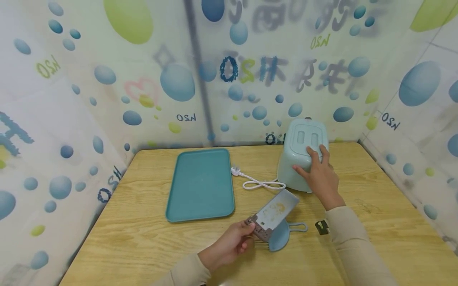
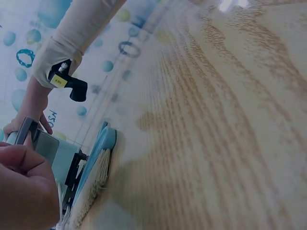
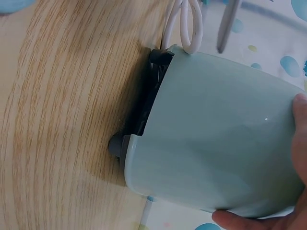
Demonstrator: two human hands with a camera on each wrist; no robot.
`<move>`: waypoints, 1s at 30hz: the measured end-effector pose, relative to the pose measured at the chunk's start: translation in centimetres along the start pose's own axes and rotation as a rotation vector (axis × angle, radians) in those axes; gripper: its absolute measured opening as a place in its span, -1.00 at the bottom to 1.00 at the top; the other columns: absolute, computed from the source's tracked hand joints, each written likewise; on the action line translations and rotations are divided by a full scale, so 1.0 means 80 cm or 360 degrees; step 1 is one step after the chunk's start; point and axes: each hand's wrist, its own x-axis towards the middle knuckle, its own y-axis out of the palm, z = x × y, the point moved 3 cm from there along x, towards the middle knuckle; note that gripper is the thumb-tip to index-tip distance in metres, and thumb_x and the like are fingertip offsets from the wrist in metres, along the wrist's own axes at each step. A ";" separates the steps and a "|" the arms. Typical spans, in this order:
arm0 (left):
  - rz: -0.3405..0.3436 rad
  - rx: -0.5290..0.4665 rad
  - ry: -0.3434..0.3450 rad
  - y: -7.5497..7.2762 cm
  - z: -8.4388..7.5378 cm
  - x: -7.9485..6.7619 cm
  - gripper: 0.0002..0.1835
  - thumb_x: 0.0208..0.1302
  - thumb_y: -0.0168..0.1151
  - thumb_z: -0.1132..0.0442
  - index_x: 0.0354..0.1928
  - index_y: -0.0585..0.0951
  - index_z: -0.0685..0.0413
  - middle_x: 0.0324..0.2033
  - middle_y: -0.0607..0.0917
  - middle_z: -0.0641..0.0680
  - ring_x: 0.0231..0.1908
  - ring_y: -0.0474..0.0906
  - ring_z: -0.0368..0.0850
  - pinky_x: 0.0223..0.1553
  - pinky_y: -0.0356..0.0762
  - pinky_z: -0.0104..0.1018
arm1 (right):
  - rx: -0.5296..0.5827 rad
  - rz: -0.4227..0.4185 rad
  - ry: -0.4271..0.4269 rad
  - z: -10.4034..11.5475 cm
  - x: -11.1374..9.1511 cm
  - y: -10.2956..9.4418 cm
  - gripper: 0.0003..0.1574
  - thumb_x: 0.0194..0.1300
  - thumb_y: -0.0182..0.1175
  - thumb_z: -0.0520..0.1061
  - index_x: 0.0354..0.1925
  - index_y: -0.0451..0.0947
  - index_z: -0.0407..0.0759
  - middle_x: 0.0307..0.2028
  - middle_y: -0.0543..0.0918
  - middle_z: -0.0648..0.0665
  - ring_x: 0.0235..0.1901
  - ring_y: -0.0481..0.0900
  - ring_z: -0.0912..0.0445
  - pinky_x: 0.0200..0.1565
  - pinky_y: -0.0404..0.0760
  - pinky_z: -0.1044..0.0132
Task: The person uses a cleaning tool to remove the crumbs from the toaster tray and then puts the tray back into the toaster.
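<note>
Silver metal plate with brown openwork end (image 1: pixel 273 212) held above wood-grained desk (image 1: pixel 125 238), near glossy mint-green toaster (image 1: pixel 295 169).

The plate's brown end is pinched between thumb and fingers of the left hand (image 1: pixel 232 244); some fingertips are hidden beneath. Tan residue is noted on the smooth metal. The rounded toaster, standing at the desk's far side, is touched by the right hand (image 1: pixel 322 182), fingers spread over its top edge, thumb against its wall. Its black underside is only partly exposed; the interior cannot be made out. The blue oval brush with cream bristles (image 1: pixel 280 238) is partly covered by the plate. The looped white cord (image 1: pixel 264 184) is lost from sight at the toaster.
</note>
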 end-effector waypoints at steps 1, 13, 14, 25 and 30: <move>-0.0002 0.0009 0.0005 -0.001 -0.001 -0.001 -0.77 0.47 -0.04 0.17 -0.06 0.50 0.16 -0.53 0.50 -0.17 -0.74 0.15 -0.43 -0.70 0.12 -0.62 | -0.0002 -0.0003 0.0000 0.000 0.000 0.000 0.00 0.27 0.11 0.39 0.46 0.04 -0.02 0.46 -0.11 -0.35 -0.24 0.47 -0.46 -0.60 0.40 0.02; -0.0002 0.0064 0.0057 -0.010 -0.018 -0.008 -0.85 0.44 0.01 0.14 -0.30 0.44 0.00 -0.62 0.42 -0.19 -0.74 0.15 -0.42 -0.68 0.13 -0.58 | -0.0013 0.0011 -0.0022 -0.003 0.000 0.000 0.01 0.27 0.06 0.43 0.46 0.03 -0.03 0.46 -0.10 -0.36 -0.22 0.47 -0.51 -0.62 0.37 0.03; 0.0005 0.0060 0.0068 -0.012 -0.021 -0.009 -0.85 0.44 0.02 0.14 -0.31 0.42 0.00 -0.61 0.42 -0.19 -0.74 0.15 -0.42 -0.68 0.13 -0.58 | -0.0009 0.0000 -0.0028 -0.003 0.000 -0.001 0.01 0.27 0.07 0.42 0.45 0.04 -0.04 0.46 -0.09 -0.37 -0.23 0.47 -0.51 -0.61 0.38 0.02; 0.0043 0.0044 0.0096 -0.034 -0.043 -0.018 -0.86 0.45 0.00 0.15 -0.18 0.47 0.04 -0.55 0.51 -0.22 -0.74 0.19 -0.44 -0.64 0.20 -0.59 | -0.0031 -0.0063 -0.0064 0.000 0.001 -0.001 -0.02 0.28 0.13 0.34 0.44 0.05 -0.08 0.44 -0.05 -0.41 -0.19 0.47 -0.55 -0.11 0.37 -0.39; 0.0027 0.0046 0.0097 -0.039 -0.044 -0.022 -0.85 0.45 0.00 0.16 -0.13 0.49 0.07 -0.51 0.54 -0.22 -0.74 0.19 -0.43 -0.64 0.18 -0.58 | -0.0031 -0.0062 -0.0055 0.000 0.000 0.001 0.00 0.27 0.13 0.35 0.45 0.04 -0.06 0.46 -0.06 -0.39 0.03 0.36 -0.58 -0.03 0.24 -0.43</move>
